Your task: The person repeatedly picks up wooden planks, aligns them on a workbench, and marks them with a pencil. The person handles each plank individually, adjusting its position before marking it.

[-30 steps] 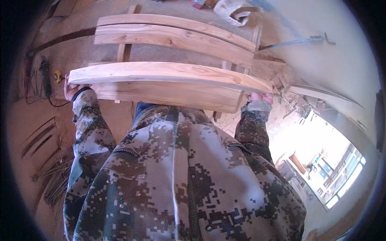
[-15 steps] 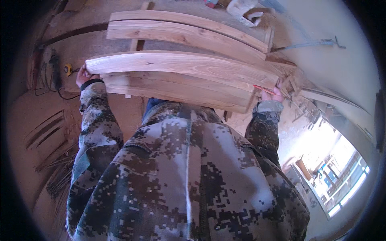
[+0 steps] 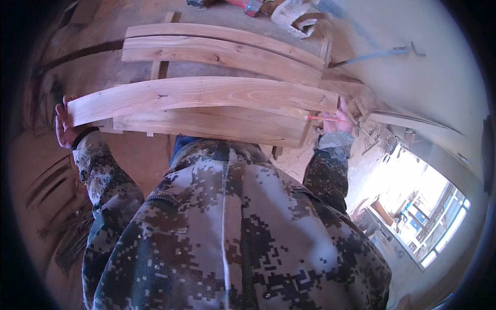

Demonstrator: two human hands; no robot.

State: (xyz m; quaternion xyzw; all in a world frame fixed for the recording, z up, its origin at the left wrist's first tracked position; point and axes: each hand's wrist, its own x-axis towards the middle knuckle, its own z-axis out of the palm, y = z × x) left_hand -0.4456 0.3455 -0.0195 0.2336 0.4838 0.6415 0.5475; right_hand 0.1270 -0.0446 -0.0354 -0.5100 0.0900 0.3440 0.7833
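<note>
A long pale wooden board (image 3: 201, 94) spans the view between my two hands. My left hand (image 3: 63, 126) grips its left end, fingers curled at the end edge. At the other end my right hand (image 3: 338, 120) holds the board, with a slim red pencil (image 3: 321, 118) lying across its fingers. Under and nearer than the held board lies another wooden plank (image 3: 217, 128), partly covered by it.
Farther off, more pale planks (image 3: 217, 54) lie side by side over a wooden crosspiece (image 3: 159, 70). A red tool (image 3: 251, 7) and a whitish curled object (image 3: 293, 19) sit at the far edge. A metal bar clamp (image 3: 382, 56) extends at the far right, and wood scraps (image 3: 361, 111) lie beyond my right hand.
The board has shifted left, and its left end has come nearer to me with my left hand. My right hand stays at the right end. The whole view has shifted slightly.
</note>
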